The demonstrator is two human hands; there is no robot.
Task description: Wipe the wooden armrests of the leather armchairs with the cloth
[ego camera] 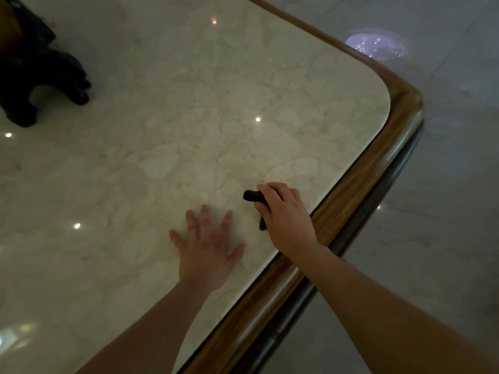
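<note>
My right hand [283, 214] is closed around a small dark cloth [252, 196], bunched up, on a cream marble tabletop [205, 109] near its right edge. The cloth pokes out past my fingers on the left and below the hand. My left hand [208, 247] lies flat on the marble just left of it, fingers spread, holding nothing. No armchair or armrest is in view.
A rounded wooden rim [359, 182] borders the marble along the right side and bends at the far corner. A dark carved object [40, 76] stands at the top left. Pale glossy floor [445, 211] lies beyond the rim, with a light reflection [376, 45] on it.
</note>
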